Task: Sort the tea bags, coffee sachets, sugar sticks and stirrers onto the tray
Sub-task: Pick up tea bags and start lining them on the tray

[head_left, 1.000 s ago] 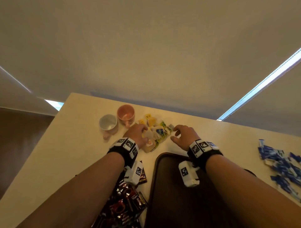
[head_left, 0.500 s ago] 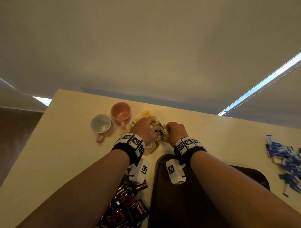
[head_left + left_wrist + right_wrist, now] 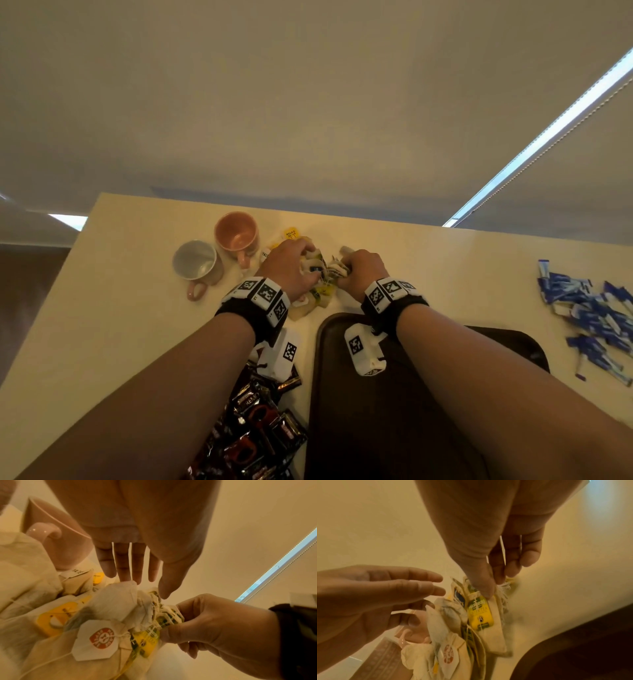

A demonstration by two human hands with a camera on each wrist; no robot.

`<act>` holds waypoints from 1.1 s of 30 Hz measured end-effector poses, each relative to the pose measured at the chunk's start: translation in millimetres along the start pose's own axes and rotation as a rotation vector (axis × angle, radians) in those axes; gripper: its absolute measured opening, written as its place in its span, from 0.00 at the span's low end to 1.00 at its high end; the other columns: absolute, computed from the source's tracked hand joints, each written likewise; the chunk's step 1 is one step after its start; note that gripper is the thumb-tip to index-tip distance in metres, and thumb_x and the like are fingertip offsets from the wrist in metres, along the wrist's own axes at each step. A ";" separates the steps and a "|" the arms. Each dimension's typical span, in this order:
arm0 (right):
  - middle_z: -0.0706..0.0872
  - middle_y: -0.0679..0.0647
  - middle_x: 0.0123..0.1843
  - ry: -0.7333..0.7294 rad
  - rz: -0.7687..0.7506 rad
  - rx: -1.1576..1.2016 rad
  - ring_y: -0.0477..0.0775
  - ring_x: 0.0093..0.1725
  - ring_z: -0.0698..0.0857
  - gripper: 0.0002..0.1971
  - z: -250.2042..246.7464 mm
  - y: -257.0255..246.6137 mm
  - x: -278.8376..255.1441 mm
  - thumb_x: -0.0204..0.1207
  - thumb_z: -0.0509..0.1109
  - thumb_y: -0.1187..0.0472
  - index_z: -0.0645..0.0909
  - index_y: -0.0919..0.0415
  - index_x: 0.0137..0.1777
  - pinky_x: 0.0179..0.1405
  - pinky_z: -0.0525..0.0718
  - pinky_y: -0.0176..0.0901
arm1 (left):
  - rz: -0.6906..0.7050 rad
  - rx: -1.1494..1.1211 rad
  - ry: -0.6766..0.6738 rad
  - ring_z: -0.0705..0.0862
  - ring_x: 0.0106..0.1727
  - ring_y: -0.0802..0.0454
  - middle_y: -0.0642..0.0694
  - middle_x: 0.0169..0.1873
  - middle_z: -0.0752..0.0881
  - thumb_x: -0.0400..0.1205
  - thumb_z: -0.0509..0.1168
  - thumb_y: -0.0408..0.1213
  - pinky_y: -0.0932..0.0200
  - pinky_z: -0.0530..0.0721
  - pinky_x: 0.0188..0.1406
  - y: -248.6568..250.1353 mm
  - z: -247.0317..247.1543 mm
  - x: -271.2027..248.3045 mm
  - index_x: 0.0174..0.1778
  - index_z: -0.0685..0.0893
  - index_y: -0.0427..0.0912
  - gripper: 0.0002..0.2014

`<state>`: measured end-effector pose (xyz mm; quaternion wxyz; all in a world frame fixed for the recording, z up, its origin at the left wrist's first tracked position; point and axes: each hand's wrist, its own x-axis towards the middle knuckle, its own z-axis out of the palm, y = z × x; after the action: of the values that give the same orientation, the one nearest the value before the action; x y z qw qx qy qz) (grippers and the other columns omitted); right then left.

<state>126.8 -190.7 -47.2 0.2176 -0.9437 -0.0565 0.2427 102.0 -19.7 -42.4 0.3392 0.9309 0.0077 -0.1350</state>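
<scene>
— Right hand [image 3: 488, 563] pinches a bunch of tea bags [image 3: 481, 615] just beyond the tray [image 3: 394, 411]; the head view hides that grip.
— Left hand [image 3: 137, 534]?
— Fingers straight, loose. Bags pale, yellow-tagged, stringed.

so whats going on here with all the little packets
A person is sorting drink supplies on a table. Their right hand pinches a bunch of tea bags from the pile near two cups, while the left hand hovers open beside it. The dark tray in front of them shows nothing on it. Coffee sachets lie left of the tray, blue sugar sticks to its right.
</scene>
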 end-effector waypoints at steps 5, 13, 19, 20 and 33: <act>0.90 0.58 0.48 0.055 0.040 0.070 0.54 0.41 0.82 0.04 -18.6 11.3 -14.8 0.73 0.75 0.58 0.87 0.58 0.44 0.35 0.70 0.36 | 0.005 -0.007 0.019 0.78 0.62 0.50 0.48 0.64 0.79 0.76 0.76 0.44 0.53 0.78 0.65 5.0 -7.4 -12.1 0.69 0.78 0.48 0.25; 0.86 0.58 0.43 0.139 -0.002 0.071 0.57 0.44 0.83 0.10 -53.2 19.8 -54.2 0.72 0.76 0.58 0.87 0.64 0.47 0.44 0.83 0.50 | 0.207 -0.177 0.140 0.76 0.66 0.54 0.51 0.64 0.80 0.76 0.76 0.42 0.57 0.75 0.67 42.4 -18.8 -39.1 0.67 0.80 0.48 0.24; 0.83 0.47 0.42 0.063 -0.123 0.128 0.47 0.43 0.81 0.08 -72.7 26.4 -92.6 0.70 0.78 0.55 0.88 0.56 0.48 0.37 0.77 0.37 | 0.222 -0.248 -0.069 0.77 0.68 0.55 0.50 0.68 0.79 0.71 0.81 0.45 0.59 0.76 0.67 68.9 1.0 -55.9 0.74 0.74 0.48 0.36; 0.85 0.46 0.41 0.032 -0.141 0.146 0.47 0.43 0.82 0.07 -75.7 28.5 -99.8 0.70 0.79 0.55 0.88 0.54 0.47 0.40 0.80 0.38 | 0.205 -0.261 -0.121 0.77 0.69 0.55 0.50 0.70 0.77 0.70 0.82 0.45 0.59 0.76 0.68 74.2 5.5 -59.7 0.76 0.72 0.49 0.39; 0.89 0.50 0.41 -0.126 -0.241 0.213 0.47 0.41 0.86 0.08 -75.7 59.2 -146.5 0.69 0.79 0.56 0.89 0.56 0.47 0.47 0.88 0.48 | -0.190 -0.895 -0.305 0.91 0.48 0.35 0.33 0.53 0.88 0.68 0.81 0.24 0.29 0.88 0.49 103.4 66.0 -115.1 0.62 0.77 0.40 0.29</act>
<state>35.1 -304.1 50.0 0.3399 -0.8845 -0.1569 0.2782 -14.3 -132.2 3.9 0.6901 0.6582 0.1004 -0.2837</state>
